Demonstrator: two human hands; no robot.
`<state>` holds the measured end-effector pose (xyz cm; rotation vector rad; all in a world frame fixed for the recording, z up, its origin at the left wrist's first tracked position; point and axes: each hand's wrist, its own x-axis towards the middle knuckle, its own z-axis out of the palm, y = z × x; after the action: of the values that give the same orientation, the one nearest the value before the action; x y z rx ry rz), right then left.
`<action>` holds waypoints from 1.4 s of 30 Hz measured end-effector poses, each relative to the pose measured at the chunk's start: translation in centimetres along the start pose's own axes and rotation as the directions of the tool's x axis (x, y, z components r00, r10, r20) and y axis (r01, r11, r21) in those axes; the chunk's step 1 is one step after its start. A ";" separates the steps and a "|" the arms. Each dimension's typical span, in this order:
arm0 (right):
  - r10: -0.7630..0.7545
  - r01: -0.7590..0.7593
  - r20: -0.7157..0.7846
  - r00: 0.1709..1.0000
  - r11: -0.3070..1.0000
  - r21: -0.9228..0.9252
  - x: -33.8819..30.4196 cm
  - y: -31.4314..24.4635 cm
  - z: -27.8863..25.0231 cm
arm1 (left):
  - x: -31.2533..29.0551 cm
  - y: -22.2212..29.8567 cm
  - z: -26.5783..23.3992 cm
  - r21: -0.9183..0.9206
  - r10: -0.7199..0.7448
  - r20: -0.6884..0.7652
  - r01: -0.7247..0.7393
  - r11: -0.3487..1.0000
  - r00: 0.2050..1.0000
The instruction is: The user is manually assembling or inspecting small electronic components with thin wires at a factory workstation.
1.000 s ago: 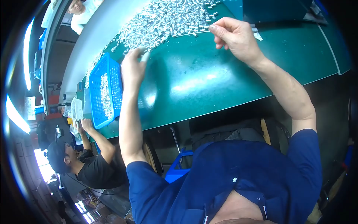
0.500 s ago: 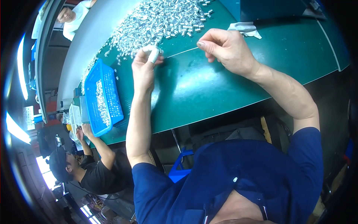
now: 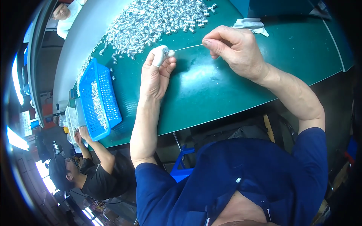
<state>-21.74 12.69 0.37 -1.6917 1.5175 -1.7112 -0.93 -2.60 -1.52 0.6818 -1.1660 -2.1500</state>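
Note:
My left hand (image 3: 156, 71) is raised over the green table, with white coverings on its thumb and a fingertip. A small silvery metal fitting (image 3: 165, 50) sits pinched between those covered tips. To its right, my right hand (image 3: 239, 51) is closed in a pinch, thumb against forefinger. From that pinch a thin pale rod or wire (image 3: 188, 47) runs left toward the fitting; whether it enters the fitting, I cannot tell. Beyond both hands lies a large heap of small silvery metal fittings (image 3: 158, 22).
A blue plastic basket (image 3: 115, 107) with fittings inside stands left on the green table (image 3: 196, 101). A white cloth (image 3: 250, 25) lies near a dark teal box (image 3: 279, 9). At left a person in black (image 3: 102, 177) works by a white basket (image 3: 71, 116); another person (image 3: 67, 22) is farther off.
My left hand has moved a little right and turned, bringing the fitting into clearer view and closer to my right hand. My right hand has shifted slightly right, still pinched.

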 end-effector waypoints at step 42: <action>-0.140 0.138 -0.056 0.989 0.990 -0.036 0.0 0.1 0.0 | -0.6 -0.2 0.2 -0.284 -0.107 0.212 0.166 0.944 0.971</action>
<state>-21.80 12.71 0.29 -1.8175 1.4904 -1.8306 -0.68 -1.93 -1.47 0.4362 -0.8762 -2.4898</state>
